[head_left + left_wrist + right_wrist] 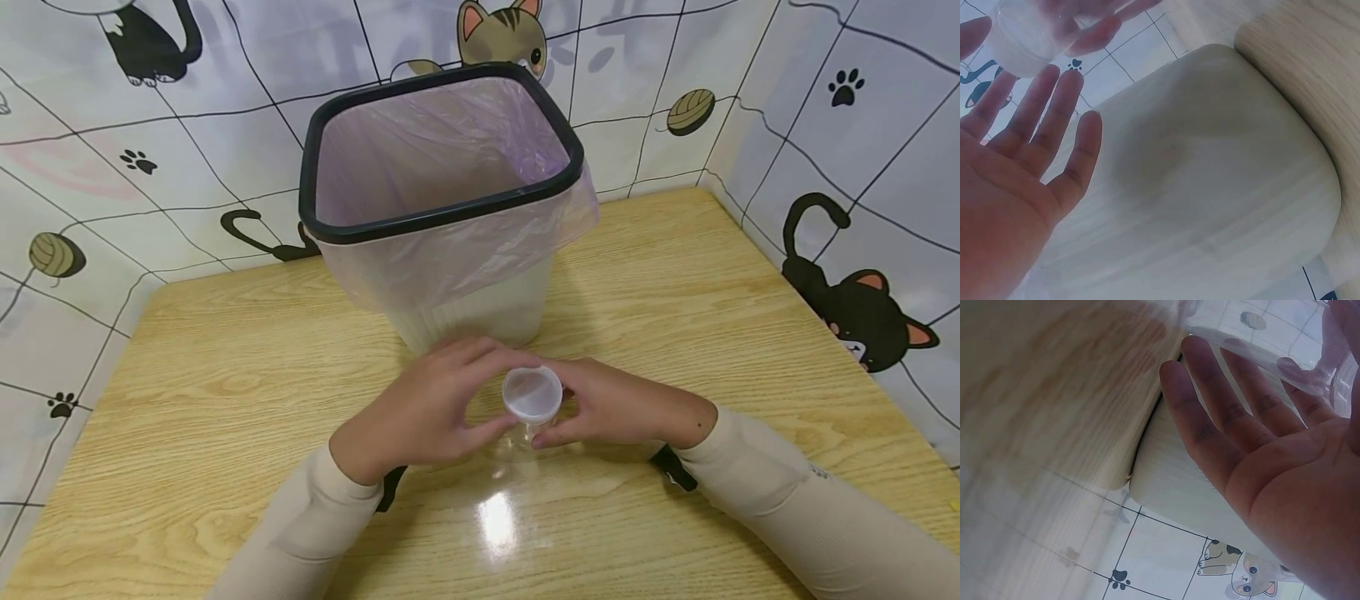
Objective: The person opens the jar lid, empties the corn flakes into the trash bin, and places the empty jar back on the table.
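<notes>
A small clear jar (519, 442) with a translucent white lid (532, 393) stands on the wooden table (225, 375), between both hands. My left hand (442, 408) pinches the lid's edge with thumb and forefinger. My right hand (618, 408) grips the jar from the right side, thumb low and fingers behind it. In the left wrist view the left hand (1016, 175) shows its palm, its other fingers spread, with the jar (1019, 37) blurred at the top left. In the right wrist view the right hand (1272, 462) sits under the clear jar (1260, 337).
A pale bin (480, 308) with a black rim (442, 218) and a purple liner bag stands just behind the hands. Cat-patterned wall panels (112, 208) enclose the table at the back, left and right. Bare wood lies to both sides.
</notes>
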`<act>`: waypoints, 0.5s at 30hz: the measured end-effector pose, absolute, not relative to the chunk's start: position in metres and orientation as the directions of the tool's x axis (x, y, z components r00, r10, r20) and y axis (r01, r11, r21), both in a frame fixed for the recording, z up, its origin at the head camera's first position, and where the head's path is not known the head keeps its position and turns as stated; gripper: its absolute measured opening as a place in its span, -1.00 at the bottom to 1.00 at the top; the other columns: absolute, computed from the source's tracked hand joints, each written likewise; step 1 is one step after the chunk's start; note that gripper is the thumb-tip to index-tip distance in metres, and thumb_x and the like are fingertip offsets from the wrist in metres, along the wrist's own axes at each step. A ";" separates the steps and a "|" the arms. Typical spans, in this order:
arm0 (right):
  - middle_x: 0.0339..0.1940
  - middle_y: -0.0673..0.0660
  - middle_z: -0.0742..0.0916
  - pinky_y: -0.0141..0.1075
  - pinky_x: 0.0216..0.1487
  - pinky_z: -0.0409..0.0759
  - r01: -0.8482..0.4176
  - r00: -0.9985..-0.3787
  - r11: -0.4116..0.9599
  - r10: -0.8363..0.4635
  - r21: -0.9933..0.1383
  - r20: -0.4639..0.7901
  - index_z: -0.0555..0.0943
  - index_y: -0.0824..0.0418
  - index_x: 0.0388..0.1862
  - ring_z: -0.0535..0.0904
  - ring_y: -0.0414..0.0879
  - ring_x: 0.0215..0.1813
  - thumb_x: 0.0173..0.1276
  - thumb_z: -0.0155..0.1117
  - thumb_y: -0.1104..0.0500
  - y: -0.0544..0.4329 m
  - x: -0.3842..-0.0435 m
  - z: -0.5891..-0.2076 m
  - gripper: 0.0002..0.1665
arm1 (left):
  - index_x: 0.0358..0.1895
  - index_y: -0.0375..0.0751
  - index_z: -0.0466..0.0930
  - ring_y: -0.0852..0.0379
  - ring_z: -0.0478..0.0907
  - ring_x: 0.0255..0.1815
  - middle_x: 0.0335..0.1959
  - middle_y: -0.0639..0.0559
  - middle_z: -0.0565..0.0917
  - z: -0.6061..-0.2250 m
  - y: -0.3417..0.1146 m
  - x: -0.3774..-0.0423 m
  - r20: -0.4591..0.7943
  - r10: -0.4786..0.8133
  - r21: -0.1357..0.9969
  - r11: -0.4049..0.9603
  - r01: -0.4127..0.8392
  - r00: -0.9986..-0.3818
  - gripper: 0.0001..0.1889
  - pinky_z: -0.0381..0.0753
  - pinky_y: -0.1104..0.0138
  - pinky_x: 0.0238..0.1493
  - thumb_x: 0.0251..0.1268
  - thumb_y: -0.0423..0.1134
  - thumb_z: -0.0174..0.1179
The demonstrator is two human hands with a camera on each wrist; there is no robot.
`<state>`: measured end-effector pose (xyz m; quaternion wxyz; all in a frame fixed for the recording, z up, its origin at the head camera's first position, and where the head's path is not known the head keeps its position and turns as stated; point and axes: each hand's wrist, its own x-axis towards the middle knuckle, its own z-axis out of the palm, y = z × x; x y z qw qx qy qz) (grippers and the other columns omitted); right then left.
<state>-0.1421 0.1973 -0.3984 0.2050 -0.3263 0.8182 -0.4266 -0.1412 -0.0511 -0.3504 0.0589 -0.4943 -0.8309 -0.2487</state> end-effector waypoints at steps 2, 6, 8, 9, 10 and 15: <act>0.06 -0.19 0.69 -0.25 0.13 0.60 -0.366 -0.701 0.417 -0.711 -0.832 -0.048 0.40 -0.08 0.38 0.63 -0.25 0.10 0.14 0.53 -0.12 0.197 -0.142 -0.399 -0.16 | 0.28 0.05 0.50 0.15 0.56 0.19 0.10 0.10 0.64 -0.351 -0.049 -0.140 0.347 0.794 0.352 0.382 0.854 -0.499 -0.45 0.48 0.21 0.29 0.22 -0.04 0.38; 0.05 -0.15 0.69 -0.25 0.14 0.61 -0.389 -0.695 0.400 -0.719 -0.830 -0.021 0.42 -0.03 0.35 0.62 -0.24 0.09 0.16 0.52 -0.11 0.198 -0.143 -0.401 -0.20 | 0.29 0.06 0.50 0.17 0.57 0.16 0.06 0.11 0.65 -0.355 -0.046 -0.139 0.368 0.787 0.335 0.386 0.860 -0.496 -0.44 0.49 0.20 0.27 0.22 0.01 0.37; 0.06 -0.15 0.69 -0.24 0.15 0.62 -0.392 -0.694 0.396 -0.720 -0.830 -0.016 0.43 -0.02 0.33 0.62 -0.24 0.10 0.16 0.52 -0.11 0.198 -0.144 -0.402 -0.21 | 0.28 0.06 0.51 0.18 0.57 0.14 0.05 0.11 0.65 -0.356 -0.044 -0.139 0.379 0.779 0.322 0.395 0.860 -0.500 -0.45 0.49 0.21 0.26 0.22 0.04 0.37; 0.06 -0.15 0.70 -0.24 0.15 0.62 -0.391 -0.694 0.397 -0.719 -0.831 -0.017 0.43 -0.01 0.32 0.62 -0.24 0.11 0.16 0.52 -0.11 0.198 -0.144 -0.402 -0.22 | 0.27 0.06 0.51 0.19 0.57 0.14 0.05 0.12 0.65 -0.357 -0.043 -0.138 0.380 0.775 0.317 0.405 0.858 -0.506 -0.44 0.49 0.21 0.26 0.22 0.05 0.37; 0.07 -0.14 0.70 -0.24 0.15 0.62 -0.389 -0.695 0.397 -0.719 -0.831 -0.018 0.44 -0.01 0.32 0.62 -0.24 0.11 0.15 0.52 -0.11 0.197 -0.144 -0.402 -0.22 | 0.27 0.05 0.51 0.19 0.57 0.14 0.05 0.12 0.65 -0.357 -0.043 -0.138 0.379 0.773 0.311 0.412 0.856 -0.509 -0.44 0.49 0.20 0.26 0.22 0.07 0.37; 0.08 -0.12 0.70 -0.24 0.14 0.62 -0.388 -0.695 0.397 -0.719 -0.832 -0.019 0.45 0.02 0.31 0.62 -0.23 0.12 0.16 0.52 -0.12 0.197 -0.144 -0.402 -0.23 | 0.26 0.05 0.50 0.18 0.56 0.16 0.06 0.13 0.63 -0.358 -0.042 -0.138 0.364 0.769 0.303 0.436 0.847 -0.526 -0.44 0.48 0.19 0.28 0.21 0.09 0.37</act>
